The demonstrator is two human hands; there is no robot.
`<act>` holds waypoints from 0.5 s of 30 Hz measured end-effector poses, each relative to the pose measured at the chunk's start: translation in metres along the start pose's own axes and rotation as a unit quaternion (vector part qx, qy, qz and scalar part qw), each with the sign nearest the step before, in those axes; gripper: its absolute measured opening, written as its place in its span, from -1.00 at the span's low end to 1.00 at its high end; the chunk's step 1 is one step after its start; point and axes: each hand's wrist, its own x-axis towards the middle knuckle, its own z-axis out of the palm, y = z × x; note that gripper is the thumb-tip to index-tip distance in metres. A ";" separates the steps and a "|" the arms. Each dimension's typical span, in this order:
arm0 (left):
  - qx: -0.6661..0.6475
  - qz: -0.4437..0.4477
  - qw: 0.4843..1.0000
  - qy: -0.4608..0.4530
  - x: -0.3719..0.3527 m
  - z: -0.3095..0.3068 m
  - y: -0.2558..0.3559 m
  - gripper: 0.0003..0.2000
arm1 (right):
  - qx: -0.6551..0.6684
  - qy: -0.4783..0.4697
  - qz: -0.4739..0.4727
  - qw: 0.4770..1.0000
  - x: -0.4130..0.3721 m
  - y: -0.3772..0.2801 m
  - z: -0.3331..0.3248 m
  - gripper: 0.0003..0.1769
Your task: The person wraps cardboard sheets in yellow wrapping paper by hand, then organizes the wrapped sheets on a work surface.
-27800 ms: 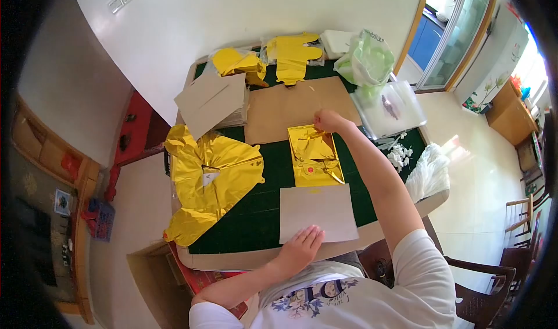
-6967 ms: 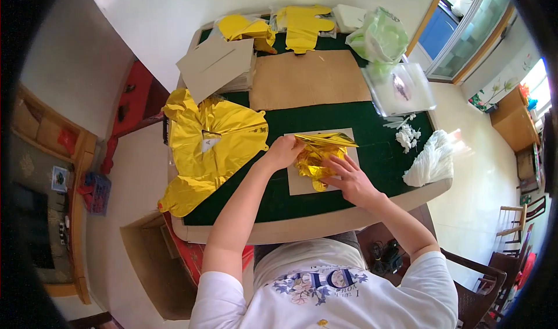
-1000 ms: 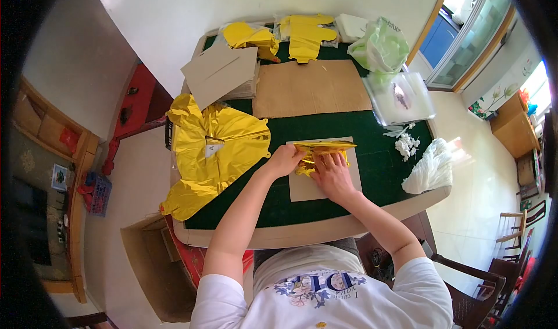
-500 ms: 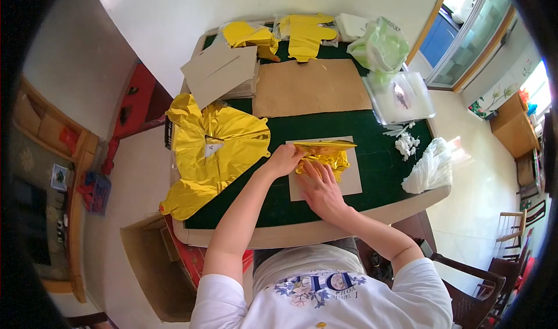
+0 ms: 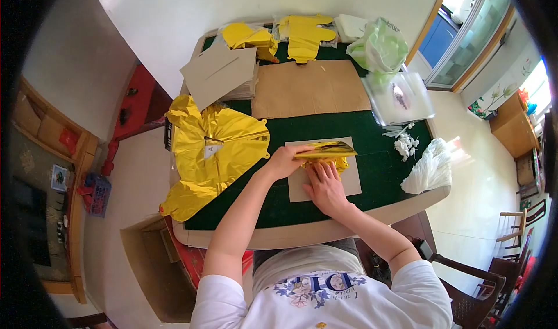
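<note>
A gold foil balloon point(image 5: 331, 149), partly folded, lies on a grey cardboard square point(image 5: 297, 191) near the table's front edge. My left hand point(image 5: 283, 162) pinches the left end of its raised, folded flap. Just below that flap, my right hand point(image 5: 326, 191) is laid flat on the crumpled foil, fingers spread. Some of the foil is hidden beneath the right fingers. To the left, a larger heap of flattened gold foil balloons point(image 5: 232, 140) spreads over the table's edge, with a small white tag on it.
Behind the work are a brown cardboard sheet point(image 5: 314, 88), a stack of grey cards point(image 5: 218, 73) and more yellow foil pieces point(image 5: 305, 36). On the right lie clear plastic sleeves point(image 5: 401, 99), white straws point(image 5: 407, 146), a white bundle point(image 5: 429, 166) and a green plastic bag point(image 5: 381, 47).
The raised flap has tipped toward me and covers more of the crumpled foil. My right hand has slid slightly right and down; my left hand still pinches the flap's left end.
</note>
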 end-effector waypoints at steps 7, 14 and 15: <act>0.028 0.023 0.999 0.014 -0.006 0.009 0.000 -0.67 | 0.034 -0.013 0.000 0.999 -0.005 0.002 0.000 -0.59; 0.040 0.036 0.998 0.035 -0.005 0.012 -0.002 -0.70 | 0.150 0.018 -0.054 0.987 -0.050 0.042 -0.058 -0.78; 0.038 0.038 0.998 0.031 -0.005 0.011 -0.001 -0.71 | 0.146 0.046 -0.046 0.987 -0.055 0.064 -0.060 -0.76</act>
